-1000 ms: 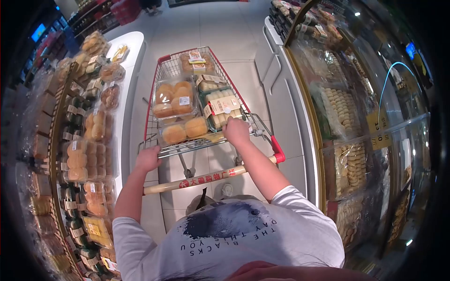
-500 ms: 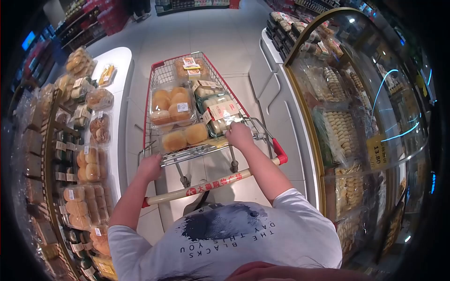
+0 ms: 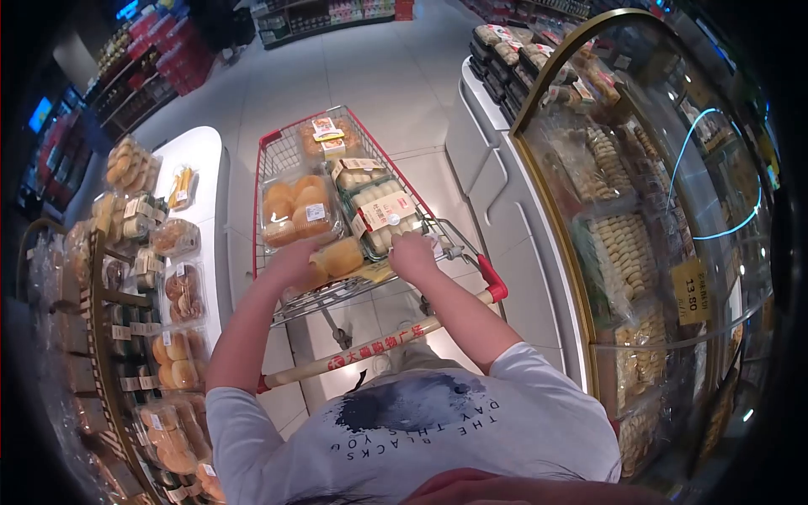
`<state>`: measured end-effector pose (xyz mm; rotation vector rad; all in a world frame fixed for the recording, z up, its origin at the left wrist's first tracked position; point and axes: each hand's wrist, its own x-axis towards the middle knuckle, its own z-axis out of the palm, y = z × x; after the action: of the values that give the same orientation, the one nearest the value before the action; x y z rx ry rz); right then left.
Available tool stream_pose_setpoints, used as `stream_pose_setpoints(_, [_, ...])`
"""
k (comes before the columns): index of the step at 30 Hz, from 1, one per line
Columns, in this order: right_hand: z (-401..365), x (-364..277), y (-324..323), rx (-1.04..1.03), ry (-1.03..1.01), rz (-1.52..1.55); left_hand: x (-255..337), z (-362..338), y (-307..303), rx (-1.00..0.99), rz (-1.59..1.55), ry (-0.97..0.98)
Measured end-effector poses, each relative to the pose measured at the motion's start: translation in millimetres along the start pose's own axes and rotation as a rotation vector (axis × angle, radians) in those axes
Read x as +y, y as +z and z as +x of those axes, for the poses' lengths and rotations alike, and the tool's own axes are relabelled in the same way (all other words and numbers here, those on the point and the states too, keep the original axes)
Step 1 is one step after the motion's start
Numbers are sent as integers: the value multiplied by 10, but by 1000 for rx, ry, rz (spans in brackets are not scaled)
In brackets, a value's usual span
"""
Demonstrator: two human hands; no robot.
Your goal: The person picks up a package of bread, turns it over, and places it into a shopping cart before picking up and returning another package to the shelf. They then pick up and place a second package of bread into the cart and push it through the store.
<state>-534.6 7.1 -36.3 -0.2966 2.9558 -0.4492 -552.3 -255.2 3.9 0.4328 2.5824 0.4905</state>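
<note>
The shopping cart [image 3: 259, 194] in front of me carries several clear packs of bread. My left hand [image 3: 290, 263] reaches into its near left part, against a pack of golden buns [image 3: 341, 257]; its fingers are mostly hidden. My right hand [image 3: 412, 255] is closed at the near end of a tray of white buns [image 3: 380, 195] with a paper label. Left of that tray lies a larger clear box of golden buns [image 3: 295, 202]. A smaller labelled pack [image 3: 357, 172] is behind the tray, and a bread pack [image 3: 330, 137] lies at the far end.
The cart's handlebar [image 3: 383, 344] crosses in front of my shirt. On the left, a white counter [image 3: 212, 168] holds several packed breads. A glass display case [image 3: 589, 278] with twisted pastries and a price tag [image 3: 691, 291] stands right. Tiled floor [image 3: 345, 71] stretches ahead toward shelves.
My left hand has moved from the cart's near left rim forward and inward to the golden buns. My right hand has shifted slightly down and left. The cart appears lower and further left in view.
</note>
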Motion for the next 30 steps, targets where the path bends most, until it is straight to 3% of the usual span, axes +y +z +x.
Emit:
stream_pose_setpoints(2, [-166, 700, -303, -79, -70, -32, 787, 681, 564, 179, -324, -69])
stream_pose_setpoints(4, [-352, 1399, -507, -93, -167, -59, 1546, 1250, 941, 302, -376, -297])
stream_pose_setpoints(7, [-550, 2394, -722, -52, -370, -30, 2408, 1776, 1324, 284, -809, -683])
stream_pose_setpoints(9, [-710, 2989, -846, 20, -489, -9, 2780, 2065, 1852, 349, -1028, -789])
stream_pose_setpoints(14, [-1094, 4368, -1338, -49, -730, 34, 4273, 2215, 2389, 465, -1388, -903])
stream_pose_setpoints(20, [-1337, 5537, -1710, -169, -1009, 36, 5510, 2341, 3047, 900, -1595, -1021])
stream_pose_setpoints(23, [-1349, 5860, -1717, -206, -1110, 74, 5941, 2337, 3149, 1090, -1576, -1011])
stream_pose_setpoints(26, [-1308, 6027, -1703, -201, -1165, 74, 6153, 2453, 3097, 1279, -1436, -1160])
stream_pose_setpoints(28, [-1319, 6016, -1751, -170, -1182, 62, 6355, 2494, 2983, 1399, -987, -1343])
stream_pose_setpoints(30, [-1356, 6058, -1814, -154, -1178, 37, 6587, 2383, 2753, 1310, -956, -1383])
